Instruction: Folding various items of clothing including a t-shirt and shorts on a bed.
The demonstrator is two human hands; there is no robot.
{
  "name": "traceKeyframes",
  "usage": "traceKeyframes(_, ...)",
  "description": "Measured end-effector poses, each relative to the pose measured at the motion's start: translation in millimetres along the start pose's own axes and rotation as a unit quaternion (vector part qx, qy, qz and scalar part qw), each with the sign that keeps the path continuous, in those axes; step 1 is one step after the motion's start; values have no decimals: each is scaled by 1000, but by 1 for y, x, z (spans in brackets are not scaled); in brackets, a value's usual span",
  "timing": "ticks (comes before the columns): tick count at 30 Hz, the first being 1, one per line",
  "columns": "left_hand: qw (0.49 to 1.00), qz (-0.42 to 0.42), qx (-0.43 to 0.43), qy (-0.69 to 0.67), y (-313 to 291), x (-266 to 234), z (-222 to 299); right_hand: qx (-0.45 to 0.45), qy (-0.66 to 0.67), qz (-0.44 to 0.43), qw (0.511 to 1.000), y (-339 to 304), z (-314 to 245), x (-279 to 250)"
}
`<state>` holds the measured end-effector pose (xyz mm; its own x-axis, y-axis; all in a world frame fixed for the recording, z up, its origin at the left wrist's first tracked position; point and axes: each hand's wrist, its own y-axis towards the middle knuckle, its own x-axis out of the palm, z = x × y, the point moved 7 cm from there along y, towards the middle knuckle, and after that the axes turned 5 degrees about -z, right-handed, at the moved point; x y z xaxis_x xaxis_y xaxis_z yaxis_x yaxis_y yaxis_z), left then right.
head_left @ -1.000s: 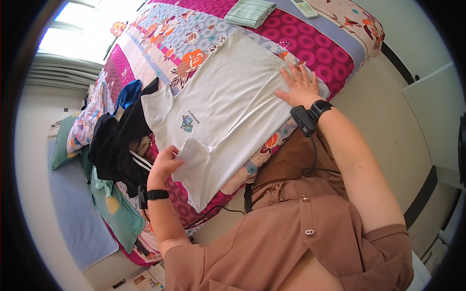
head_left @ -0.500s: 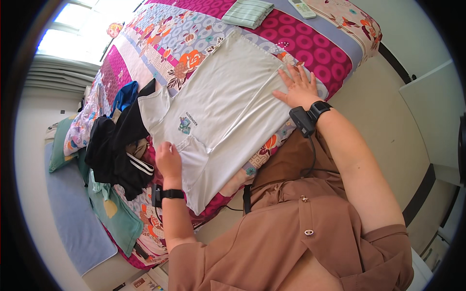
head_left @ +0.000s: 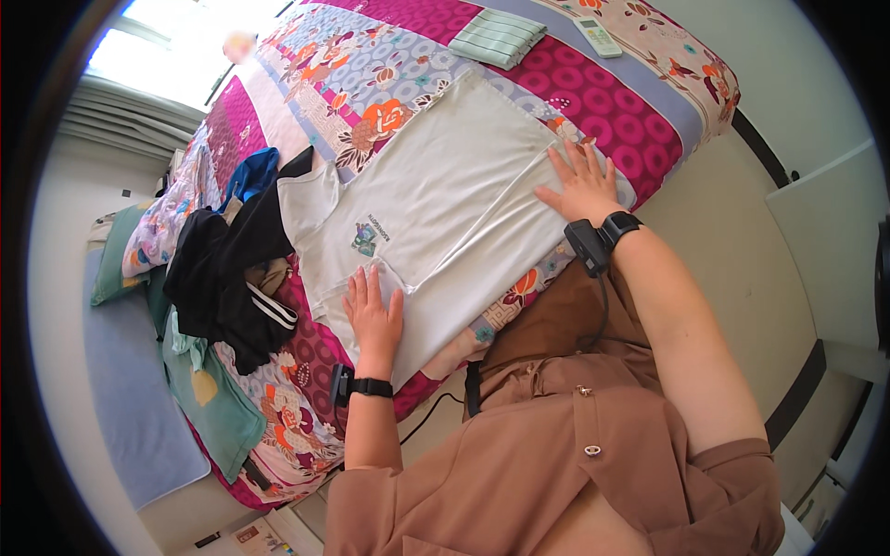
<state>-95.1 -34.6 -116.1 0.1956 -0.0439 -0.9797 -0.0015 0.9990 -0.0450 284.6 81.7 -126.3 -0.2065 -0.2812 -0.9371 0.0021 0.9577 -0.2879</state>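
A white T-shirt [head_left: 436,176] with a small printed motif on its chest lies spread over the bed, hem to the far right, collar and far sleeve to the left. Its near side is turned inward, making a long crease from hem to shoulder. My left hand [head_left: 375,318] rests flat on the folded near sleeve, fingers stretched out. Near the hem, my right hand [head_left: 586,183] lies palm down on the cloth with fingers spread. Neither hand grips anything. Both wrists wear black straps with small devices.
Left of the shirt is a heap of dark clothes [head_left: 218,278], with a blue garment [head_left: 250,174] behind. A folded striped cloth [head_left: 498,39] and a white remote control [head_left: 598,38] lie farther back on the patterned bedspread [head_left: 640,139]. A green pillow [head_left: 213,408] sits at the left edge.
My left hand has moved right onto the shirt and opened from a pinch to lie flat. The near sleeve, which stuck out toward me, now lies folded inward. My right hand stays near the hem.
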Motion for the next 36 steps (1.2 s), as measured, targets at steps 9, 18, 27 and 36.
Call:
traceKeyframes(9, 986, 1, -48, -163, 11, -10, -46, 3, -5, -6, 1000, 0, -2, -1)
traceKeyframes(18, 897, 182, -138, -378, 83, -48, -194, 6, -33, -71, 997, 2, -8, -7)
traceKeyframes(27, 879, 208, -216, -372, 131, -7, -233, -194, -12, 43, 980, 74, -40, -68)
traceKeyframes(36, 891, 277, -299, -199, 116, -14, -209, -252, 39, 109, 961, 198, -142, -73)
